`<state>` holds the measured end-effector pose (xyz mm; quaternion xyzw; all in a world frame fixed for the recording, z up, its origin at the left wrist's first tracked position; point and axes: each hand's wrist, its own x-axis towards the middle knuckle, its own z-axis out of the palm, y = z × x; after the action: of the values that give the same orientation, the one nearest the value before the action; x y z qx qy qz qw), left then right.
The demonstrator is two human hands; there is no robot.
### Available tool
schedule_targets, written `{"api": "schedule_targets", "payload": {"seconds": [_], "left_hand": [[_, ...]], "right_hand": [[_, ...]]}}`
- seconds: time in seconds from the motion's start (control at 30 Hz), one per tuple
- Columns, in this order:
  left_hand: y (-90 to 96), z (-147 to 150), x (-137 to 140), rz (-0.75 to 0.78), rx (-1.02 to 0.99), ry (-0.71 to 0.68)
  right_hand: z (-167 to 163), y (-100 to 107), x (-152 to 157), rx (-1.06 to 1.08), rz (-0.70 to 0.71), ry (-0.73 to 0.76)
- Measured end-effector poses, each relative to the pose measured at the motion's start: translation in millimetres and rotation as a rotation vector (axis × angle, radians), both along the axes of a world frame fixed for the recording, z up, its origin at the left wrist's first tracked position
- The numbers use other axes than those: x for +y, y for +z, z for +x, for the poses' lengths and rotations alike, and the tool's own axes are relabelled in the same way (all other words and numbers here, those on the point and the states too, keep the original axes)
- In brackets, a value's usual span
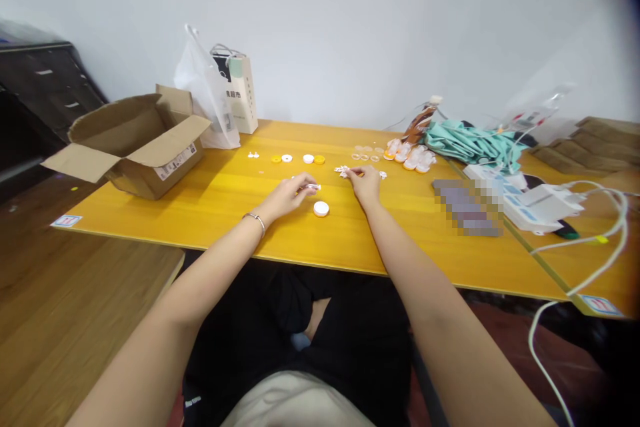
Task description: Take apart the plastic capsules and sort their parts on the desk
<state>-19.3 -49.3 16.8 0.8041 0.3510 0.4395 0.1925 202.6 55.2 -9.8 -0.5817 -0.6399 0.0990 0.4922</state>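
A: What do you see at the left?
B: An open carton [135, 172] is on the table [225, 195]. Next, the left hand [291, 196] holds a small white piece [314, 186] between thumb and fingers.
A: And further right?
B: A round white cap [321, 208] lies near this hand. Then, the right hand [367, 185] reaches the white pile [341, 171], its fingertips narrow; whether they grip something, I cannot tell.
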Motion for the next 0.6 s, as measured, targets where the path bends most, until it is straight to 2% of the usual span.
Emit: {"api": "schedule_targets", "payload": {"seconds": [0.2,0.3,0.43,0.53,0.6], "left_hand": [[-1.0,-0.1,0.4,-0.021,0.003,0.034],[0.5,-0.5,0.7,-0.001,0.051,0.078],[0.1,-1.6,3.3,0.069,0.069,0.098],[-2.0,-2.1,5.3,0.088,0.026,0.057],[-2.9,-1.9,5.6,0.072,-0.004,0.036]], "right_hand": [[-1.1,0.7,-1.8,0.003,0.009,-0.022],[-3.1,5.3,-7.6,0.010,0.062,-0.011],[-6.9,15.7,-22.6,0.096,0.168,0.078],[-14.6,24.1,-40.7,0.176,0.174,0.152],[-23.0,28.4,-53.7,0.141,0.155,0.260]]}}
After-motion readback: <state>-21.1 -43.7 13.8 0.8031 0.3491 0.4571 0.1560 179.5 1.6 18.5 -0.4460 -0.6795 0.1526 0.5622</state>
